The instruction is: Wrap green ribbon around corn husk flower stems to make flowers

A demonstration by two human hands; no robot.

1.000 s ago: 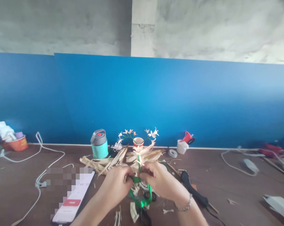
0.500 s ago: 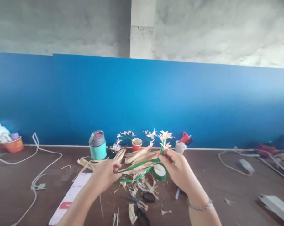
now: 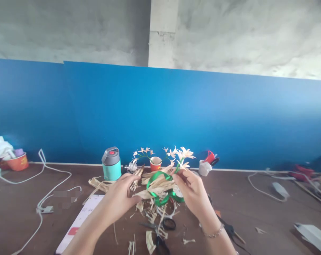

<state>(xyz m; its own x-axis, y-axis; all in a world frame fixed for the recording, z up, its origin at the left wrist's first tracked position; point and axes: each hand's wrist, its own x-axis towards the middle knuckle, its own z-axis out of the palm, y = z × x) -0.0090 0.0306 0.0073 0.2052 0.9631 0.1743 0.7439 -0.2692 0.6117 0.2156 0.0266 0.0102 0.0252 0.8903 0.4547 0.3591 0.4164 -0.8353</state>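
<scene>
the right hand (image 3: 190, 189) partly hides the green stem (image 3: 178, 167) below pale flowers (image 3: 185, 153)

We have a teal flask (image 3: 112, 171) with a grey lid (image 3: 110, 160) standing before a blue partition (image 3: 160, 113), a phone (image 3: 83, 216) lying near a white cable (image 3: 38, 210), an orange tub (image 3: 18, 163) at far left, a white box (image 3: 313, 235) at right, and concrete wall (image 3: 83, 32) above.

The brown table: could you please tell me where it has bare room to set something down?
Bare patches lie on the right, between the white cup and looped cable, and at the near left, outside the long cable. Between the left hand and right hand it is crowded: pale husks, green ribbon, scissors and scraps.
</scene>
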